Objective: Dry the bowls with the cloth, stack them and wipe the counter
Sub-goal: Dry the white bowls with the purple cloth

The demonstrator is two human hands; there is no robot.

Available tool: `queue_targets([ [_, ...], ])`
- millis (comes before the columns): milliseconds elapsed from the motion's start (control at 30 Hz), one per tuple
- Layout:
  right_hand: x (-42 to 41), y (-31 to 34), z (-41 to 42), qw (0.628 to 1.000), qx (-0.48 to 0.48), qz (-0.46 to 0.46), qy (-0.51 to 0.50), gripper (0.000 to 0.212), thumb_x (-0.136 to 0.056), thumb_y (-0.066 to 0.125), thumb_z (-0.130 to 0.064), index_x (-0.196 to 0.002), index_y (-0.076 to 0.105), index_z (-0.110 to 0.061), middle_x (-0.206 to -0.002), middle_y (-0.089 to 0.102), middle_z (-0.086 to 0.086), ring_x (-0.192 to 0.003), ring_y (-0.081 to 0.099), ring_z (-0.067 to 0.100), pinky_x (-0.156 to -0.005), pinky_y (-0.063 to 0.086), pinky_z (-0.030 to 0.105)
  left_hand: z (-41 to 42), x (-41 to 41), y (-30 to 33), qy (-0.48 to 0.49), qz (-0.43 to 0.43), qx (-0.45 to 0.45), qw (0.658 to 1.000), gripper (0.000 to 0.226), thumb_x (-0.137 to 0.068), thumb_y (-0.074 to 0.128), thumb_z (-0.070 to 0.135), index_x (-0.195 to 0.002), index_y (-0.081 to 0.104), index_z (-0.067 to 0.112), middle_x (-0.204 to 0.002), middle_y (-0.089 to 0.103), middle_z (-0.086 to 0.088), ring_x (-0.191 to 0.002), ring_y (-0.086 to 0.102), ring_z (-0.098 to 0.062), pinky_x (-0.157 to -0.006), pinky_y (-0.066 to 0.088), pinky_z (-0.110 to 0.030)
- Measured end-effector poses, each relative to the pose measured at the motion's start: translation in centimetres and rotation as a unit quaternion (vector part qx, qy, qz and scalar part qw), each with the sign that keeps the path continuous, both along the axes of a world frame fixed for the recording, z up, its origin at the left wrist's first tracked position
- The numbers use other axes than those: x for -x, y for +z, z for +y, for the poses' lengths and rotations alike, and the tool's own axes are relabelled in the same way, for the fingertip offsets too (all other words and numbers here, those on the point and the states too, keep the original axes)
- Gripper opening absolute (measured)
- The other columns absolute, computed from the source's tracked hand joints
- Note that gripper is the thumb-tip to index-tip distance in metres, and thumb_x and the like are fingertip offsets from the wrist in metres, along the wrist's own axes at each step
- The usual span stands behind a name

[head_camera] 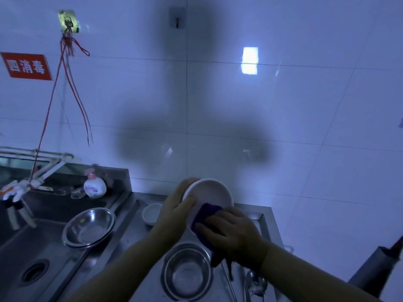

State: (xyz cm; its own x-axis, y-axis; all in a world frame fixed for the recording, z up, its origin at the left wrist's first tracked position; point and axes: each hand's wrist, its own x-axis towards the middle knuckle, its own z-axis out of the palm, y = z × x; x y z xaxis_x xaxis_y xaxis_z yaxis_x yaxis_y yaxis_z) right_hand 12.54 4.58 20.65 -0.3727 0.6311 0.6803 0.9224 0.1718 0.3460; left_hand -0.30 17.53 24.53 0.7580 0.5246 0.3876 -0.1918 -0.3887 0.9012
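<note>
At centre frame, your left hand [174, 211] grips the white bowl [208, 196] by its rim, fingers curled round it, while your right hand [234, 235] presses the purple cloth [206, 214] against its near edge, fingers curled over the fabric. Drying looks under way — no stack yet, the bench [139, 227] unwiped. Counted: two steel bowls — one lower centre [186, 274], one left on the sink [89, 227] — and one small white dish [151, 213].

Commercial kitchen washing-up area: steel sink [32, 247], tiled wall [283, 116], red disinfection sign [26, 66].
</note>
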Motion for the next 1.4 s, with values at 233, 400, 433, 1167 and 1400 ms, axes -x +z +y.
queue_targets([
  [233,-0.3,0.9,0.0,0.999,0.029,-0.025,-0.021,0.016,-0.093,0.056,-0.026,-0.105,0.061,-0.016,-0.09,0.069,0.004,-0.079,0.064,0.018,-0.075,0.053,0.033,0.7,-0.4,1.4,0.017,0.083,0.097,0.992,0.023,-0.071,0.059,0.031,-0.093,0.065,0.029,-0.094,0.066,-0.004,-0.087,0.061,-0.024,-0.07,0.05,-0.032],
  [400,2.6,1.0,1.3,0.99,0.007,0.121,-0.074,0.033,-0.086,0.063,-0.032,-0.114,0.056,-0.016,-0.098,0.07,0.004,-0.088,0.066,0.017,-0.082,0.054,0.034,-2.2,-1.0,-1.3,0.139,-0.035,0.124,0.982,0.028,-0.092,0.05,0.018,-0.1,0.052,0.045,-0.092,0.061,0.019,-0.083,0.06,0.002,-0.061,0.05,-0.016],
  [433,2.8,0.8,1.3,0.989,0.019,0.127,-0.066,0.036,-0.085,0.063,-0.032,-0.116,0.055,-0.016,-0.101,0.07,0.004,-0.09,0.065,0.017,-0.083,0.054,0.034,-1.8,-0.9,-1.1,0.138,-0.034,0.117,0.983,0.028,-0.094,0.046,0.019,-0.101,0.052,0.046,-0.096,0.06,0.019,-0.086,0.059,0.001,-0.065,0.048,-0.017],
  [1167,3.2,1.5,0.2,0.987,0.163,0.012,-0.011,0.032,-0.092,0.047,-0.017,-0.122,0.06,-0.019,-0.131,0.058,0.0,-0.123,0.051,0.015,-0.091,0.049,0.029,0.9,0.5,1.4,-0.032,0.139,0.019,0.99,0.023,-0.082,0.049,0.029,-0.1,0.063,0.032,-0.098,0.065,0.006,-0.092,0.06,-0.013,-0.083,0.052,-0.035],
  [1400,0.5,1.7,-0.7,0.982,0.178,-0.057,0.007,0.018,-0.09,0.053,-0.022,-0.101,0.067,-0.023,-0.112,0.067,-0.004,-0.099,0.061,0.013,-0.083,0.05,0.03,2.2,1.0,3.4,-0.128,0.347,-0.025,0.929,0.029,-0.087,0.053,0.031,-0.115,0.057,0.022,-0.112,0.061,-0.007,-0.101,0.058,-0.024,-0.088,0.05,-0.038],
])
